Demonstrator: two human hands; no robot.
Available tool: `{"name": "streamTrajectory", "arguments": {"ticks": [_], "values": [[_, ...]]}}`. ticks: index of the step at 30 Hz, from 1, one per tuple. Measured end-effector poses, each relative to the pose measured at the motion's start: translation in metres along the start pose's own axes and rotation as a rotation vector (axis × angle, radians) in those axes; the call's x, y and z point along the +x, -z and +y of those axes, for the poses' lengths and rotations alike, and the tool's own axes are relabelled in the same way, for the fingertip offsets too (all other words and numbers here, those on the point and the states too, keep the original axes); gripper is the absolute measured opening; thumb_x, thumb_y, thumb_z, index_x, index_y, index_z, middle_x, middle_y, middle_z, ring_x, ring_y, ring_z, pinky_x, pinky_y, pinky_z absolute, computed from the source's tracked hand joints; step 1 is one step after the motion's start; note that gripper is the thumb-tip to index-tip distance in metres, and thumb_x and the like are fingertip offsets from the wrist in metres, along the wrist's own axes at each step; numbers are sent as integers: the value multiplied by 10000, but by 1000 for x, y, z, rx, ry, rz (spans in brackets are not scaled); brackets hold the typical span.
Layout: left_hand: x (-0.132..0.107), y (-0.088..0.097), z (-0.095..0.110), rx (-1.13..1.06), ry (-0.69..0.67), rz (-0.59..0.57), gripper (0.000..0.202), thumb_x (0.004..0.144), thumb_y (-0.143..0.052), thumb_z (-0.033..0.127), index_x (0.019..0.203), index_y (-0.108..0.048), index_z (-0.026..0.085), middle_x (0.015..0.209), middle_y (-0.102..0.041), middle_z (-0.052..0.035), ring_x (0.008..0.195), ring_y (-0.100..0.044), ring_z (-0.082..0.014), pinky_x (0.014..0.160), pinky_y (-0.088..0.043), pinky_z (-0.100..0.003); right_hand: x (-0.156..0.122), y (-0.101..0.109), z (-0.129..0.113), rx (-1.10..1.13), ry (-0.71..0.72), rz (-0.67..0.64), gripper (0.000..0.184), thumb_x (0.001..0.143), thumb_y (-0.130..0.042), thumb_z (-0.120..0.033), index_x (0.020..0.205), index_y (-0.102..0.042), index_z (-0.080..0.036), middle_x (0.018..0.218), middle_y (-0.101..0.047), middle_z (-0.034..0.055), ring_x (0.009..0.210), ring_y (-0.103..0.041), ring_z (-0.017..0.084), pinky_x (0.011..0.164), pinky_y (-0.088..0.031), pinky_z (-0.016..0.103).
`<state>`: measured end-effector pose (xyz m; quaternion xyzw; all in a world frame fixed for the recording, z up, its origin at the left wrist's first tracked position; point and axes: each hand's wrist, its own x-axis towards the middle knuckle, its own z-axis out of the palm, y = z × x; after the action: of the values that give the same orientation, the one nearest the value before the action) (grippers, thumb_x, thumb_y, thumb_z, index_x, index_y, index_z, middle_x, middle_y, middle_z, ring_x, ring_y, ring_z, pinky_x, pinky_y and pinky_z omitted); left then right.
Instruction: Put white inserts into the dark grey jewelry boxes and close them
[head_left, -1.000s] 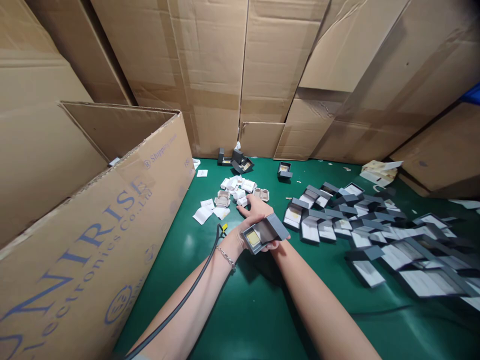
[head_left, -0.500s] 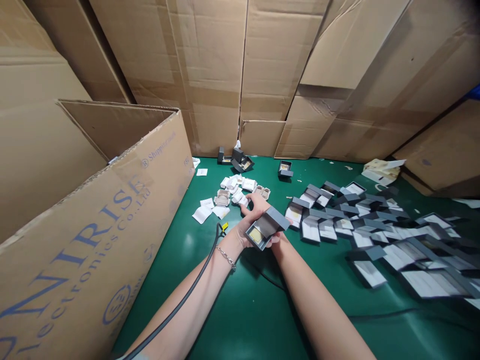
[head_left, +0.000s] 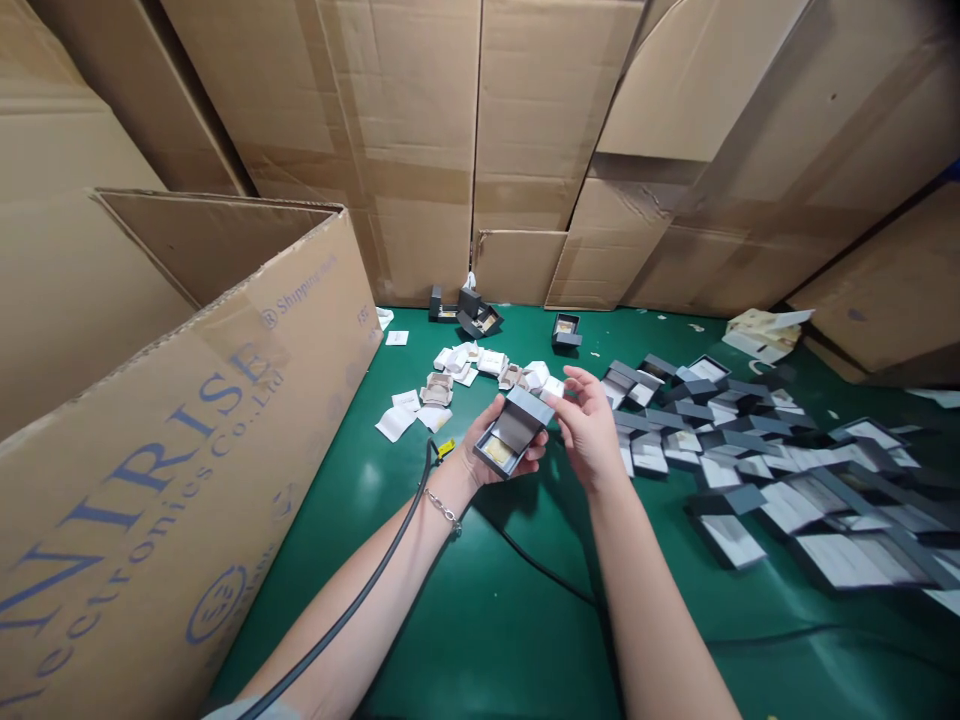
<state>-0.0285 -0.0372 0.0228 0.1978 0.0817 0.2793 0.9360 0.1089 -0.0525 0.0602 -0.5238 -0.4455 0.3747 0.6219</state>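
Observation:
My left hand (head_left: 484, 440) is closed around a small dark grey box (head_left: 504, 440). Its hinged lid stands up, and a yellowish insert shows inside. Just right of the lid, my right hand (head_left: 589, 430) has its thumb and fingertips pinched at a white folded paper piece (head_left: 553, 387). The thumb is close to the lid's corner; whether it touches is hard to tell. Beyond the box lie several white paper pieces (head_left: 459, 362) and a greyish moulded tray (head_left: 437, 389).
Many open grey boxes (head_left: 727, 430) cover the right side of the green table (head_left: 487, 610). A large carton (head_left: 247, 420) stands at left. Several dark boxes (head_left: 480, 318) sit at the back by cardboard walls (head_left: 405, 150). A black cable (head_left: 360, 600) runs over my left forearm.
My right hand has come out from beneath the grey box and moved up to its right side. The left hand now cradles the box, and white paper shows behind the lid.

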Motion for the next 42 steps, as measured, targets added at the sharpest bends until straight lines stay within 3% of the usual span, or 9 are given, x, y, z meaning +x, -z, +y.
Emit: {"name": "streamTrajectory", "arguments": {"ticks": [5,9,14,20,26,33,38,42], "values": [[-2,5,-3,76,-10,-16,642,560,-663,671,952,-615,165,652,-597,-56,543,-485,-131,559,-416,-284,-10,12,-11,339,-110,55,428,556,-663,-287,953,-509,-250,886,-531,-11,832,-578,142,789,-498,327],[-2,5,-3,44,-1,15,606,584,-660,655,932,-623,160,662,-614,-64,544,-490,-127,588,-425,-296,-7,18,-8,453,-104,76,375,576,-602,-276,929,-477,-252,901,-580,-7,860,-617,162,836,-498,369],[0,-4,1,-73,-36,89,526,745,-528,608,970,-633,145,719,-629,-79,561,-498,-127,590,-424,-294,-7,17,-1,472,-101,48,340,621,-558,-276,947,-463,-261,904,-586,-19,877,-622,143,851,-497,345],[3,-11,4,-85,-91,153,508,785,-493,584,949,-637,126,725,-619,-76,560,-512,-133,577,-426,-285,-8,13,1,504,-146,107,400,588,-605,-267,956,-449,-255,853,-563,-32,796,-607,110,822,-495,300],[10,-4,6,-86,-152,179,536,808,-475,572,1047,-615,113,695,-606,-53,507,-505,-109,492,-414,-242,-6,9,1,530,-174,150,428,551,-651,-255,936,-465,-242,834,-560,-33,813,-605,111,837,-483,286],[14,-10,6,-75,-239,381,437,890,-418,463,1087,-573,104,790,-674,-90,472,-561,-92,419,-438,-189,-9,6,1,492,-207,159,446,579,-674,-289,972,-466,-255,863,-548,-45,731,-594,93,766,-508,288],[13,-15,8,-115,-228,457,365,926,-378,382,970,-580,81,621,-645,-55,499,-621,-125,499,-514,-204,-11,6,0,517,-237,201,456,562,-701,-307,967,-497,-258,889,-551,-45,709,-582,90,667,-512,256],[13,-14,9,-126,-209,454,370,930,-371,375,960,-583,74,617,-651,-66,501,-629,-132,496,-515,-205,-11,6,-1,520,-250,204,482,545,-712,-314,976,-506,-253,887,-547,-42,700,-578,89,652,-506,246]]}}
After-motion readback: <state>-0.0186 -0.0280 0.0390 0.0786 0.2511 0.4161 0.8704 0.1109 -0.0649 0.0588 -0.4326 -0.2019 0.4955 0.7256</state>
